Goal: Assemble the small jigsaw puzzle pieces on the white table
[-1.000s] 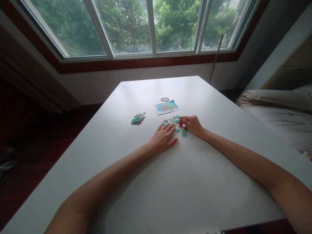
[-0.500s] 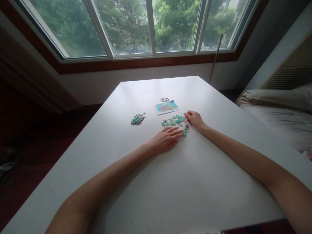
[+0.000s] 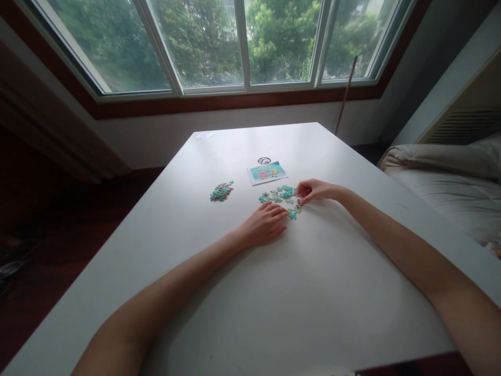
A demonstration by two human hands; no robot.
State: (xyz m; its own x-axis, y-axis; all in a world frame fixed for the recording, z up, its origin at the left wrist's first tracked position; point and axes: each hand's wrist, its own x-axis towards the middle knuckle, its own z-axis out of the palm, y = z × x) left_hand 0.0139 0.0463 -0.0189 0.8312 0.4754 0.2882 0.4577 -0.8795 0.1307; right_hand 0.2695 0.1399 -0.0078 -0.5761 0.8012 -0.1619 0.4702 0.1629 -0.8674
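Loose teal-and-green jigsaw pieces (image 3: pixel 287 191) before a rectangular teal picture sheet (image 3: pixel 269 172), white desk (image 3: pixel 242 303), left hand (image 3: pixel 264 224) open flat, right hand (image 3: pixel 319 190), grip curled, hold unclear, teal-and-pink jigsaw pile (image 3: pixel 221 191) left of sheet, round black-and-white item (image 3: pixel 264 160) beyond.

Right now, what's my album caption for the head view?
Left hand and right hand at puzzle pieces, picture sheet beyond.

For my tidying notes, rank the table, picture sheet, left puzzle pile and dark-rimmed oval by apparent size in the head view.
1. Table
2. Picture sheet
3. Left puzzle pile
4. Dark-rimmed oval
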